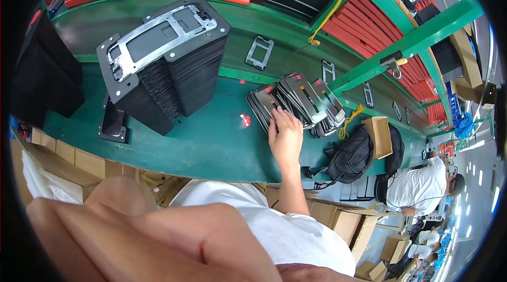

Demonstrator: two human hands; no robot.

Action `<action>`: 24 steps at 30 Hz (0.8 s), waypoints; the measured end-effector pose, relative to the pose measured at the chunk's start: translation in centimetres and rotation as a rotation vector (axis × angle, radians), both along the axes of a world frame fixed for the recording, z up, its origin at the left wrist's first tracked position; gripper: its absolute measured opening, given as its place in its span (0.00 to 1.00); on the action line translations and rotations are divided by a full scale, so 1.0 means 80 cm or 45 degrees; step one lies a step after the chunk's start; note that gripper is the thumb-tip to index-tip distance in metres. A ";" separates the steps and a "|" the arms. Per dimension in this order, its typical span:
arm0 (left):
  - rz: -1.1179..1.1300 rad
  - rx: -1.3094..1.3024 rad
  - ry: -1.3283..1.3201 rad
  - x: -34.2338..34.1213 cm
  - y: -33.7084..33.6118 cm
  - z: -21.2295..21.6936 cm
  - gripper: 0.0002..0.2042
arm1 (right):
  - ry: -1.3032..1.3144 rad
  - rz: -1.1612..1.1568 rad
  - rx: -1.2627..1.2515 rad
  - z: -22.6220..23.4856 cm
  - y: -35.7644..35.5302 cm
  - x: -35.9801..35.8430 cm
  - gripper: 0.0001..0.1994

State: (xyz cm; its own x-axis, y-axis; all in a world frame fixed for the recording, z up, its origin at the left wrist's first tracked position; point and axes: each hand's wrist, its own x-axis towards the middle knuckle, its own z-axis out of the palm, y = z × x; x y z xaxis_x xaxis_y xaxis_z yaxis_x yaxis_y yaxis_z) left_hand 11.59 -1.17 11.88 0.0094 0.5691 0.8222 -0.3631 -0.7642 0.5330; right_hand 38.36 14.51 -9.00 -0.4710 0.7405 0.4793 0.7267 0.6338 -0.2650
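Note:
My right hand (287, 136) is at the near edge of the left stack of phone screens (264, 103), fingers over the top and thumb at the side, closed on a screen's edge. Two more stacks of phone screens, a middle stack (302, 99) and a right stack (330, 110), lean close beside it. My left hand (119, 197) is raised very near the camera, large in the lower left, its fingertips hidden. A tall pile of black trays (195, 65) stands left of the screens, topped by a silver metal frame (158, 41).
A black tray with a dark screen (112, 123) lies at the near left, beside another dark pile (50, 65). Thin metal frames (259, 52) lie along the back ledge. Right of the screens are yellow cord (346, 127), a black backpack (351, 152) and a cardboard box (377, 137).

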 end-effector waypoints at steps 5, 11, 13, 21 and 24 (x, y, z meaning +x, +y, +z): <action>0.082 0.011 0.001 0.002 -0.014 -0.002 0.04 | -0.056 0.020 0.026 0.003 0.002 0.002 0.14; 0.124 0.039 -0.042 -0.013 -0.030 -0.023 0.04 | -0.086 -0.007 0.031 0.000 -0.002 0.002 0.14; 0.162 0.038 -0.041 -0.008 -0.035 -0.026 0.04 | -0.074 0.010 0.027 0.001 0.001 -0.001 0.14; 0.185 0.069 0.065 0.008 -0.038 -0.010 0.04 | 0.269 -0.105 0.332 -0.003 0.000 0.005 0.13; 0.522 -0.622 0.020 0.036 -0.028 -0.125 0.18 | 0.683 0.225 0.354 0.033 -0.028 -0.012 0.15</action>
